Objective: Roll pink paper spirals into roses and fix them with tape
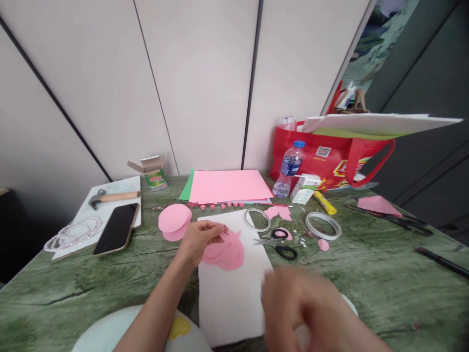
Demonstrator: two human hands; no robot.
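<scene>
My left hand (201, 238) is closed in a pinch over the upper left edge of a pink paper cutout (231, 255), which has a small pointed tip at its top. Whether it grips that cutout or a separate pink piece on it is hard to see. Underneath lies a white sheet (230, 303). Close in front of me, my right hand (300, 305) is smeared by motion, its fingers unclear. Black-handled scissors (282, 244) lie beside the sheet, and a roll of white tape (257, 220) overlaps its top right corner.
Pink paper circles (175, 221) are stacked at left, near a phone (117, 229), a hammer (117, 197) and bead strands (78, 232). Pink sheets (230, 186) lie at the back. A water bottle (289, 168), glue stick (325, 202) and red bag (330, 156) stand or lie right.
</scene>
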